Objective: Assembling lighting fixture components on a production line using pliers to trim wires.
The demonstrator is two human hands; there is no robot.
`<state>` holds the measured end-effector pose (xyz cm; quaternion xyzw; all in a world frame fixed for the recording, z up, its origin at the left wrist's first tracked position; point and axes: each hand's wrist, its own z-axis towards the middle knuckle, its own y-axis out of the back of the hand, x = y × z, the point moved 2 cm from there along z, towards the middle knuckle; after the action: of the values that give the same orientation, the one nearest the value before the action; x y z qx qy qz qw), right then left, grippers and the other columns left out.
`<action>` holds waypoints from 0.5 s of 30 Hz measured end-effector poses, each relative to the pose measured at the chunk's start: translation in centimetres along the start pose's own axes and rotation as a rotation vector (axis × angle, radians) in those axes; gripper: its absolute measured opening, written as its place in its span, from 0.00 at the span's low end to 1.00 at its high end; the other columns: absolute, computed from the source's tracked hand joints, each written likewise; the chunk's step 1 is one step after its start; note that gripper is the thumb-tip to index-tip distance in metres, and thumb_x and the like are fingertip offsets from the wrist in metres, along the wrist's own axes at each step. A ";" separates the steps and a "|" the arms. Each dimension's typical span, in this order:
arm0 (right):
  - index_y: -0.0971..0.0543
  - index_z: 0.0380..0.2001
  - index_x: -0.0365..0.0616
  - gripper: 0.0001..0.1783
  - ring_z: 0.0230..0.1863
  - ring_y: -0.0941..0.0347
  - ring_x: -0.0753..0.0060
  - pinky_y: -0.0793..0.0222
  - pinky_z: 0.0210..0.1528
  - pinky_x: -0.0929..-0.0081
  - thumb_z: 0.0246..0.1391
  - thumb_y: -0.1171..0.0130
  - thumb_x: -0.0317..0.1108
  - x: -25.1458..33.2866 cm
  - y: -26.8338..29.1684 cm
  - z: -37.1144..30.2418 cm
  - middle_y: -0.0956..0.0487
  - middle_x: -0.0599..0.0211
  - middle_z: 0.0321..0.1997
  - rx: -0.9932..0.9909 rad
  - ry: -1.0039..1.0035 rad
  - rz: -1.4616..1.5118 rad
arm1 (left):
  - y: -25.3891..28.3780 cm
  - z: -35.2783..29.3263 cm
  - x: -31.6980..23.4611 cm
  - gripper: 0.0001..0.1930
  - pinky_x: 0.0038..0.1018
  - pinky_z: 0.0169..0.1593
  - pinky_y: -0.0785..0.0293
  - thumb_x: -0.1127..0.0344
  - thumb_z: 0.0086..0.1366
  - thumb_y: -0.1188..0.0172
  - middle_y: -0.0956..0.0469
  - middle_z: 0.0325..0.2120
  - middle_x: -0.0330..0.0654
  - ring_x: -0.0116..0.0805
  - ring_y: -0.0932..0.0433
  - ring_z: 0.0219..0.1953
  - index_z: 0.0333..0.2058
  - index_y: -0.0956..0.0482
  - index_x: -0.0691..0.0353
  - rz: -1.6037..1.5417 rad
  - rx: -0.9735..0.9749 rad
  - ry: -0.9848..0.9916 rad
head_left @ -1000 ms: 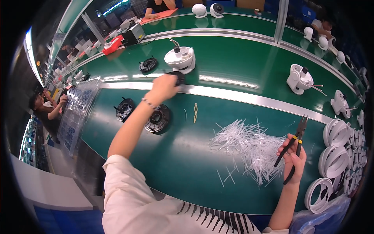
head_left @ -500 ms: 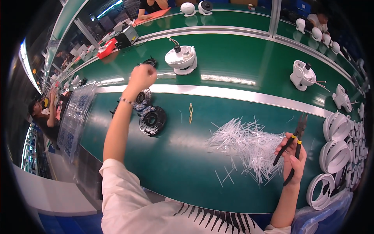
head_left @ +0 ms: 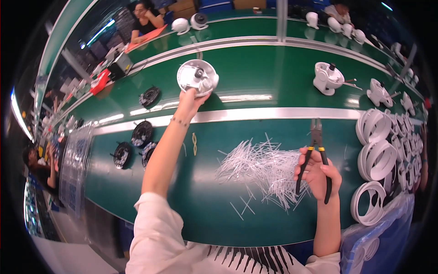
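green surfaces underlie left hand gripping white housing with black insert and right hand gripping pliers

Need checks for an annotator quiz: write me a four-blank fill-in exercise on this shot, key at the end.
1. The left hand has its grip on a housing coloured ____.
2. The hand holding the pliers is the person's ____ one.
3. The table under the heap of thin strips is ____.
4. The yellow loop lies to the ____ of that heap.

Missing words: white; right; green; left.
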<state>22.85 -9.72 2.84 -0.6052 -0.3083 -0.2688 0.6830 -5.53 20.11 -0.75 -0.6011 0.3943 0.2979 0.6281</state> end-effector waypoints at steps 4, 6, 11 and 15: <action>0.41 0.50 0.27 0.34 0.39 0.29 0.57 0.32 0.41 0.59 0.43 0.51 0.41 -0.6 0.4 0.2 0.29 0.53 0.41 0.131 -0.228 0.212 | -7.0 -7.7 -0.6 0.29 0.37 0.38 0.22 0.83 0.46 0.63 0.37 0.46 0.52 0.48 0.28 0.42 0.51 0.48 0.63 0.332 0.216 0.145; 0.39 0.49 0.27 0.32 0.39 0.29 0.58 0.32 0.40 0.60 0.44 0.51 0.40 -0.8 0.3 0.3 0.29 0.53 0.41 0.142 -0.285 0.188 | -10.1 -10.9 -0.3 0.30 0.36 0.36 0.21 0.83 0.46 0.62 0.36 0.45 0.51 0.46 0.27 0.41 0.52 0.49 0.63 0.406 0.316 0.210; 0.39 0.50 0.27 0.29 0.38 0.29 0.59 0.31 0.38 0.61 0.47 0.54 0.38 -0.7 0.5 0.6 0.29 0.52 0.41 0.169 -0.292 0.116 | -12.7 -15.3 1.9 0.30 0.34 0.36 0.21 0.84 0.47 0.62 0.37 0.45 0.48 0.41 0.30 0.44 0.53 0.50 0.61 0.463 0.458 0.246; 0.38 0.49 0.28 0.28 0.37 0.28 0.60 0.31 0.38 0.62 0.48 0.54 0.36 -0.5 0.6 0.4 0.29 0.52 0.40 0.137 -0.271 0.092 | -13.6 -16.4 2.3 0.34 0.33 0.36 0.21 0.83 0.45 0.62 0.37 0.46 0.46 0.39 0.29 0.43 0.56 0.52 0.61 0.481 0.471 0.217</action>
<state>22.96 -9.21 2.09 -0.6015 -0.3871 -0.1317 0.6863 4.97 2.30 4.96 -0.3578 0.6469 0.2727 0.6158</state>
